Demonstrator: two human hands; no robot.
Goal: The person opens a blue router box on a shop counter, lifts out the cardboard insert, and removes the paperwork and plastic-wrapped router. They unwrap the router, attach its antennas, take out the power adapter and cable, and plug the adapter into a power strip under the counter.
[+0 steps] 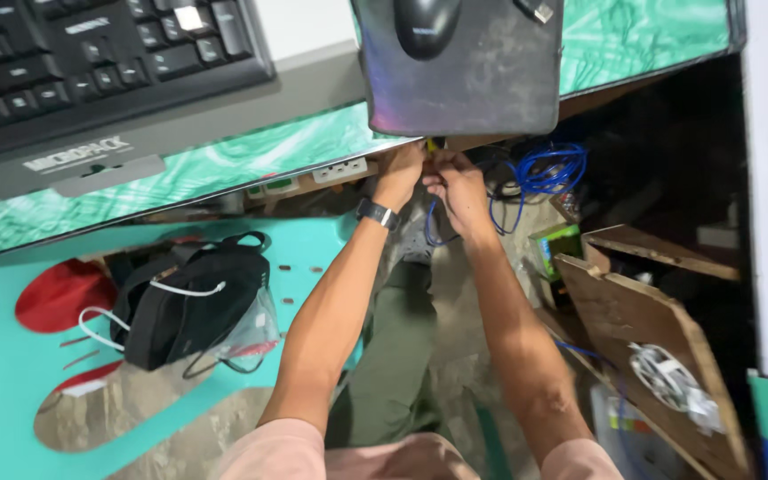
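Blue cable: thin blue network-type cable [540, 169], loosely coiled in the upper centre-right of the frame, one strand running down to the hands.
Left hand: left hand [399, 171], black wristwatch [377, 213] on the wrist, reaches up under the edge of the green marbled desktop [224, 164]; fingertips hidden by the desk edge, so I cannot tell whether it is closed on anything.
Right hand: right hand [457, 182] just beside the left, fingers curled in a pinch around something small and yellow at the desk edge; exact object too small to tell.
Step in hand: judged as fiddling with a cable end or connector under the desk, both hands at one spot.
Next move calls for: fine fingertip work by feel, since the desk hides the spot.
Surroundings: white power strip [341, 169] left of the hands; black bag [190, 307] lower left; worn dark mouse pad [460, 67] overhanging above.
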